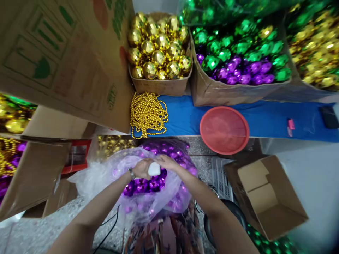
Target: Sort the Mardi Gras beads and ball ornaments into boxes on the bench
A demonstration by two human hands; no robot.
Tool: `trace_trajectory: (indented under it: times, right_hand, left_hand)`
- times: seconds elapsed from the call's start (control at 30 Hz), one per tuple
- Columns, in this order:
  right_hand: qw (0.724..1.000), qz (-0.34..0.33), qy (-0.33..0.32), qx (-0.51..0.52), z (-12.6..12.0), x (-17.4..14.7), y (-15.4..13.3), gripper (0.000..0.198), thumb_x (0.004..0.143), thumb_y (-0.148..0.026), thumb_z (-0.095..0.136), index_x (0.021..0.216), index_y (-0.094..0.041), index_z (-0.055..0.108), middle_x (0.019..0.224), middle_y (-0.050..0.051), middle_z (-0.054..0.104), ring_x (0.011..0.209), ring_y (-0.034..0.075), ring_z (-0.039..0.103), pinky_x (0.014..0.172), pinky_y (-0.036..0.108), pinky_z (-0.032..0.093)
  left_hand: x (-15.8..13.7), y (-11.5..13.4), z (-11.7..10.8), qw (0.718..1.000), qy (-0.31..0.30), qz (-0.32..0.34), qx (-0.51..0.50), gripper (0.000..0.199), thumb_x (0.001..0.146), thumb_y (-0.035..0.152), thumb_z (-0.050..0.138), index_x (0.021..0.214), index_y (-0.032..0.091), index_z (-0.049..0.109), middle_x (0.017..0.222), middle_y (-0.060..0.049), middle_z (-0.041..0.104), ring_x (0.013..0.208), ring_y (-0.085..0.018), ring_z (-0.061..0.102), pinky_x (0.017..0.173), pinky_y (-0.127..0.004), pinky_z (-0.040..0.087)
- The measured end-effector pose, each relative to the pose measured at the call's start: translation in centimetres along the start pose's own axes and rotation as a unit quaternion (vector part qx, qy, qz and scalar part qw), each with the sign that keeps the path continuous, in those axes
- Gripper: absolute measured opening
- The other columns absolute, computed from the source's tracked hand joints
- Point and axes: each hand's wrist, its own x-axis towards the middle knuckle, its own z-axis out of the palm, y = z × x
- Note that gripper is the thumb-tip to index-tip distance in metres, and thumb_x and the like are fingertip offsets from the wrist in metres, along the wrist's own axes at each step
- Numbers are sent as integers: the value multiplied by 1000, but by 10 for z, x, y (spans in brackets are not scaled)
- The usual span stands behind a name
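Note:
My left hand (pixel 141 168), with a watch at its wrist, is closed around a white object with a rounded end (pixel 154 169). What kind of object it is, I cannot tell. My right hand (pixel 167 162) is just beyond it on the right, its fingers bent together close to the white end; whatever they pinch is hidden. Both hands are over an open clear plastic bag (pixel 106 173) full of shiny purple faceted balls (pixel 140 185). The bag stands in front of my lap, its edges folded outward.
A blue-covered bench (pixel 182 120) bears gold bead strings (pixel 148 114) and a red basin (pixel 224 130). Behind are boxes of gold balls (pixel 159 53) and green and purple balls (pixel 238 67). A big carton (pixel 79 70) looms left; an open carton (pixel 275 197) stands right.

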Motion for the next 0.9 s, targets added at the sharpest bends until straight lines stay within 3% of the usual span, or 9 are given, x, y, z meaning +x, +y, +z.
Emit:
trace_trajectory:
  times: [0.07, 0.13, 0.23, 0.37, 0.5, 0.6, 0.7, 0.83, 0.9]
  right_hand:
    - [977, -92, 52, -185, -1, -25, 12, 67, 83, -49, 68, 141, -23, 50, 136, 12, 54, 122, 29, 51, 100, 42, 45]
    - [937, -164, 44, -305, -14, -56, 36, 70, 84, -34, 68, 148, -31, 41, 154, 10, 36, 134, 32, 42, 106, 49, 42]
    - [910, -194, -16, -367, -56, -108, 90, 62, 85, -5, 52, 137, -40, 55, 155, -1, 38, 141, 28, 38, 114, 52, 34]
    - [927, -76, -36, -365, -113, -181, 158, 70, 75, 4, 41, 129, -36, 62, 150, -2, 45, 143, 17, 37, 123, 43, 16]
    - [920, 44, -65, -383, -98, -231, 181, 69, 67, 5, 45, 114, -39, 70, 140, -2, 56, 142, 17, 39, 124, 43, 11]
    - [914, 30, -34, -403, -49, -231, 159, 48, 75, -1, 52, 101, -35, 75, 121, 4, 69, 137, 21, 45, 123, 42, 18]
    - [908, 24, 81, -410, -9, -195, 121, 40, 89, -12, 45, 117, -28, 70, 124, 9, 65, 125, 24, 54, 114, 41, 34]
    - [885, 176, 260, -344, 10, -131, 96, 58, 90, -39, 55, 145, -22, 46, 147, 17, 43, 123, 33, 52, 91, 40, 49]
    - [890, 216, 298, -270, 11, -111, 102, 52, 90, -36, 54, 139, -18, 52, 137, 20, 51, 116, 33, 55, 87, 40, 47]
  left_hand:
    - [7, -6, -12, 1000, 7, -7, 2, 64, 44, 25, 81, 104, 12, 65, 99, -11, 65, 88, -29, 61, 80, -37, 49]
    - [3, -15, -33, 1000, 16, -23, 3, 66, 47, 28, 79, 109, 11, 63, 102, -10, 65, 90, -28, 61, 80, -34, 48]
    - [-4, -30, -66, 998, 31, -60, 12, 69, 52, 32, 78, 116, 9, 60, 101, -10, 66, 88, -26, 62, 77, -33, 47]
    - [0, -44, -83, 994, 54, -94, 7, 77, 51, 36, 81, 121, 11, 59, 103, -9, 67, 87, -25, 62, 77, -31, 47]
    - [4, -46, -74, 993, 73, -88, -6, 76, 52, 39, 80, 119, 10, 59, 106, -10, 67, 91, -25, 62, 82, -33, 48]
    - [-1, -46, -64, 993, 90, -82, -10, 76, 54, 40, 78, 120, 10, 58, 108, -11, 65, 95, -27, 61, 86, -36, 48]
    - [-6, -45, -56, 993, 96, -69, -7, 77, 53, 41, 79, 120, 10, 59, 110, -13, 63, 98, -29, 60, 89, -39, 48]
    - [-17, -42, -44, 993, 103, -53, 1, 72, 49, 38, 82, 112, 9, 61, 112, -18, 60, 107, -36, 57, 96, -46, 46]
    - [-31, -39, -33, 993, 108, -43, -1, 67, 49, 36, 82, 108, 12, 62, 124, -20, 56, 127, -40, 45, 106, -48, 40]
